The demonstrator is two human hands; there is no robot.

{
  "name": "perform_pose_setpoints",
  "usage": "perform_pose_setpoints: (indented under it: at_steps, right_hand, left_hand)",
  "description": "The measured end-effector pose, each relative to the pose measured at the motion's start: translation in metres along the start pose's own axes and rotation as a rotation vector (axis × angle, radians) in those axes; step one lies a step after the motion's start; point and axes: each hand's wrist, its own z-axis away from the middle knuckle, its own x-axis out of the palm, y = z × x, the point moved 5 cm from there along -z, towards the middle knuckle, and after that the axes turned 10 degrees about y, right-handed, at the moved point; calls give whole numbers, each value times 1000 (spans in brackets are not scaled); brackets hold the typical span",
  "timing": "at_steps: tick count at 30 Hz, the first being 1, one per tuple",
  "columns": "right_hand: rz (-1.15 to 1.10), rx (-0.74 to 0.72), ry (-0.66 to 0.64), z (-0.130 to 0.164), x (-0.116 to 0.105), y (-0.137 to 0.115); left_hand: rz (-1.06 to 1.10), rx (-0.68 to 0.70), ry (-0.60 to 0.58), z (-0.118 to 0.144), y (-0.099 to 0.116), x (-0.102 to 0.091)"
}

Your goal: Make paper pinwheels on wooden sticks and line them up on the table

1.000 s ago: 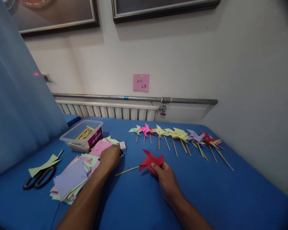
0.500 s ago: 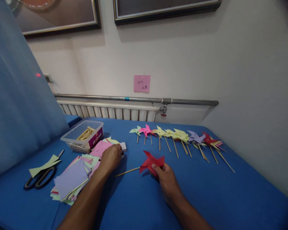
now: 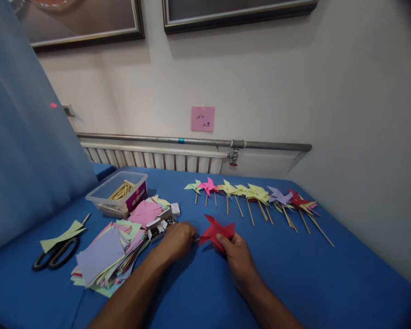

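two hands [image 3: 178,240] [image 3: 235,256] on one red pinwheel [image 3: 216,230]. past it, a row of roughly nine finished pinwheels [image 3: 256,194]. left of the grip: one paper stack [image 3: 106,253], one scissors [image 3: 56,253], one tub [image 3: 118,192].

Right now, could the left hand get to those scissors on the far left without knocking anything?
Probably yes. The left hand rests by the red pinwheel, and the scissors lie in the open, though the paper stack sits between them and a green paper piece rests on the blades.
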Motion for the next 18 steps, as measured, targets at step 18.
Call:
perform_pose_setpoints:
  at_steps: [18]
  right_hand:
    - [91,-97,7,-4,-2,-1]
  left_hand:
    - [508,17,300,9,31,-34]
